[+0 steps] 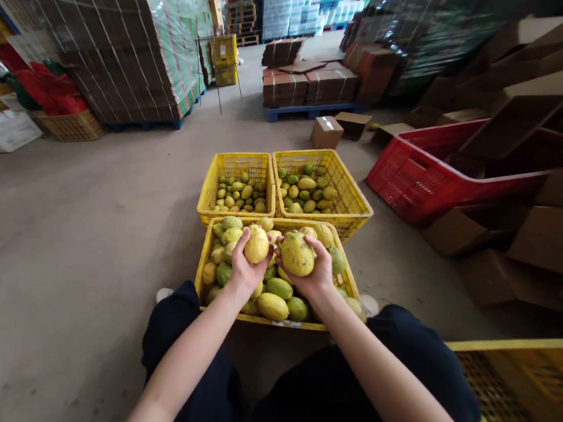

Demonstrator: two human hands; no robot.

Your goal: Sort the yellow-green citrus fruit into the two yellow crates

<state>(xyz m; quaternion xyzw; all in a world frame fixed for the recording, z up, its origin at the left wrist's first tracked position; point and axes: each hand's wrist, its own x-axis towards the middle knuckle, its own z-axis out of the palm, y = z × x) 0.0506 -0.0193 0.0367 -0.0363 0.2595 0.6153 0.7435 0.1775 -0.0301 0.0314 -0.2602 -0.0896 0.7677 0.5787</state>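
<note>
My left hand (pixel 245 267) is wrapped round a yellow fruit (pixel 256 244), and my right hand (pixel 320 271) grips a larger, blotchy yellow-green fruit (pixel 297 254). Both are held close together above the near yellow crate (pixel 278 323), which holds many yellow and green fruits (pixel 272 306). Just beyond it, side by side, stand a far left crate (pixel 205 195) and a far right crate (pixel 352 183), each with smaller fruits inside.
A red crate (pixel 403 171) with cardboard stands at the right, among open boxes (pixel 560 235). Another yellow crate (pixel 537 345) is at the lower right. A small carton (pixel 326 132) and a pallet (pixel 311 110) of flattened cardboard lie ahead.
</note>
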